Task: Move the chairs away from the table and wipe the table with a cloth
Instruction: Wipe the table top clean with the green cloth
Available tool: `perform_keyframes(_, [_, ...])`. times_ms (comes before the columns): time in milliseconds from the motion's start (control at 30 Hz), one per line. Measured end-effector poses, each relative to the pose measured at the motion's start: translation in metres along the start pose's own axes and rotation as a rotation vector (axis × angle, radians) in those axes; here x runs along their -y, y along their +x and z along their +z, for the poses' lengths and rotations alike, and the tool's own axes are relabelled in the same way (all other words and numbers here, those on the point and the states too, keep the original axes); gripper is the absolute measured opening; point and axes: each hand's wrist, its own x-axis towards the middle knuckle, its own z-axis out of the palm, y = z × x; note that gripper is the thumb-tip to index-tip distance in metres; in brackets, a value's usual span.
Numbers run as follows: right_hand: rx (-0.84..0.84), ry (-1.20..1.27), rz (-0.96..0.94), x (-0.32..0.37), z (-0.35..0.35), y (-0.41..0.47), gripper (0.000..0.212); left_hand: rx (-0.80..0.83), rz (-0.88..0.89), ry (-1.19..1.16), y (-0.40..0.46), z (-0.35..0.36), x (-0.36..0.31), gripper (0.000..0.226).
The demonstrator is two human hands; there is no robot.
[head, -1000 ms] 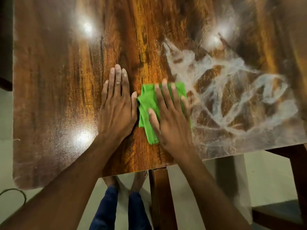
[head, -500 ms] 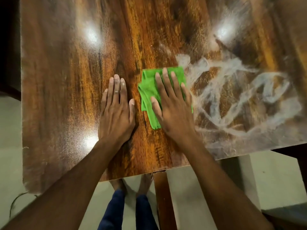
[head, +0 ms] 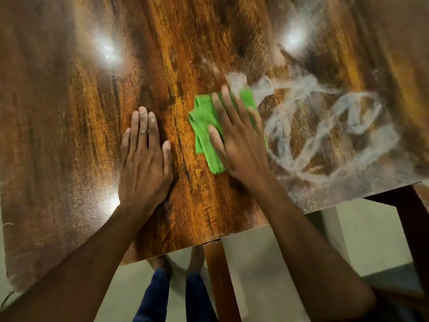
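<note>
A glossy brown wooden table (head: pixel 69 112) fills most of the view. A folded green cloth (head: pixel 204 126) lies flat on it near the middle. My right hand (head: pixel 236 145) presses down on the cloth with fingers spread, covering its right half. My left hand (head: pixel 145 159) rests flat on the bare wood to the left of the cloth, fingers together, holding nothing. White dusty smears (head: pixel 325 126) streak the tabletop just right of the cloth.
The table's near edge (head: pixel 243 233) runs diagonally below my arms, with a wooden leg (head: pixel 218 282) under it. My feet and blue trousers (head: pixel 162 296) stand on the pale floor. A dark wooden frame (head: pixel 408 228) shows at the lower right.
My right hand has slid the cloth away from me and to the right, toward the white smears. The gap between my two hands has widened; my left hand stays planted.
</note>
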Motion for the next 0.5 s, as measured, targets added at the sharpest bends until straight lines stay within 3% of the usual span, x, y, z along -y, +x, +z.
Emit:
perform_keyframes(200, [0.002,-0.047,-0.012,-0.017,-0.002,0.099,0.066,-0.002,0.014,-0.002,0.000,-0.001,0.000,0.065])
perform_keyframes(367, [-0.018,-0.032,-0.003,-0.026,-0.004,0.028,0.064,-0.025,0.020,-0.013,-0.001,-0.001,-0.001,0.064])
perform_keyframes(500, [0.079,-0.030,0.024,-0.034,-0.018,-0.065,0.065,-0.021,0.026,-0.018,0.000,0.001,-0.002,0.064])
